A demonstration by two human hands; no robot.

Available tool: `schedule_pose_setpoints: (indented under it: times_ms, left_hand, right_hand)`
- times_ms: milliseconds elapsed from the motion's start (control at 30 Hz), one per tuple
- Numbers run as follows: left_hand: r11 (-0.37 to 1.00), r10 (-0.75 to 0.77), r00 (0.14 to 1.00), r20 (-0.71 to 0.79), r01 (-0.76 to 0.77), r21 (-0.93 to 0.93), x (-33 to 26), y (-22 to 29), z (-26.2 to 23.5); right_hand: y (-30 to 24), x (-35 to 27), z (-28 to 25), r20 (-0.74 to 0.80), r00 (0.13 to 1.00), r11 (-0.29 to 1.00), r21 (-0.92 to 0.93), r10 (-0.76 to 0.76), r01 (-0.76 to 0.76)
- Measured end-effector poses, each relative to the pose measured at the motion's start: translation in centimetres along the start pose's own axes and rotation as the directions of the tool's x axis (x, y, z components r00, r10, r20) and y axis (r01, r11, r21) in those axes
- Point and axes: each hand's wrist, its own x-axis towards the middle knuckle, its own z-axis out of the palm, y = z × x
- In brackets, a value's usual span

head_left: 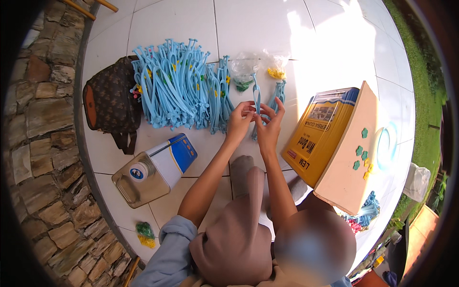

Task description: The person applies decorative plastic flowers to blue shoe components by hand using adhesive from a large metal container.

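Note:
A light-blue looped plastic strap (256,91) stands upright between my two hands. My left hand (239,122) pinches its lower part from the left. On the other side my right hand (268,126) grips the same spot, thumb and fingers bent round it. Whatever small piece may sit between the fingertips is hidden. Just behind the right hand lies a small bunch of the same blue straps (279,91). To the left of my hands spreads a big heap of blue straps (174,86), dotted with small yellow, green and red pieces.
Beyond my hands lie clear bags of green (244,85) and yellow pieces (276,72). A brown patterned backpack (112,95) and a metal can (148,174) stand left. On the right, a yellow can (315,134) props a board (346,158) bearing green and yellow flower pieces.

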Motion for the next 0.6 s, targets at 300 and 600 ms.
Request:
schedule_pose_setpoints:
  times_ms: [300, 600]
  left_hand:
    - [0.549, 0.818, 0.572, -0.064, -0.742, 0.384, -10.7, 17.2, 3.8]
    - [-0.376, 0.648, 0.192, 0.737, -0.761, 0.529, -21.1, 27.8, 8.7]
  right_hand:
    - [-20.1, -2.3, -7.3, 0.053, 0.97, 0.96, 0.165, -0.238, 0.226]
    - [-33.5, -11.2, -20.5, 0.469, 0.845, 0.757, -0.447, -0.255, 0.477]
